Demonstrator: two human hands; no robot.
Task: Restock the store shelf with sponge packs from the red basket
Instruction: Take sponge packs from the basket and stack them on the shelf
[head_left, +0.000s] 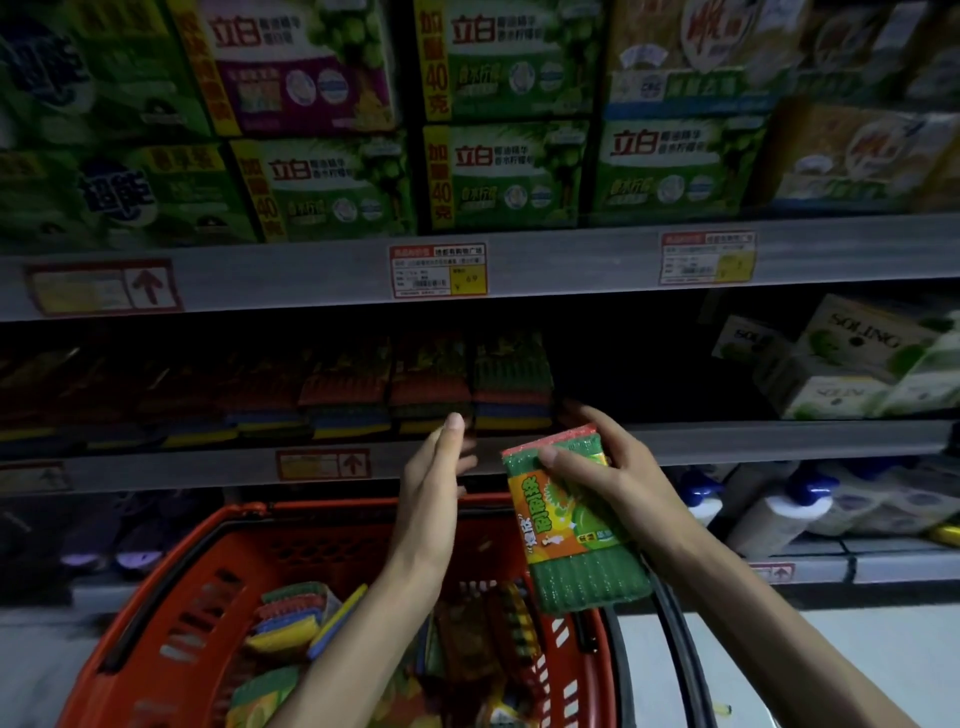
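Head view, dim aisle.

- Right hand (613, 467) grips a sponge pack (571, 525) by its upper end: thumb across the printed face, fingers curled round the far edge.
- Left hand (441, 467) is just beside the pack, not touching. Palm is turned toward it, fingers straight and close together, holding nothing.
- The pack is in the air above the right side of the red basket (171, 587), its top end level with the shelf lip (727, 441).
- More packs (291, 618) lie loose in the basket.
- On the shelf a row of packs (511, 384) stands on end. A dark gap (623, 374) lies to the right of the row; its depth cannot be read.

Risks, as judged:
- The hold is at one end only, so the free lower end could swing. The wrap looks slick, and a slip would drop the pack into the basket or past its rim to the floor.
- The top end could catch on the shelf lip if it goes in too low.
- A push against the last standing pack could topple the row sideways.
- Poor light in the gap makes a blind placement likely.

Orientation:
- The long axis runs nearly up and down in view, the top leaning slightly left.
- The upper short end points at the shelf; the lower one hangs toward the basket.
- The label faces the camera, its print running along the long axis.
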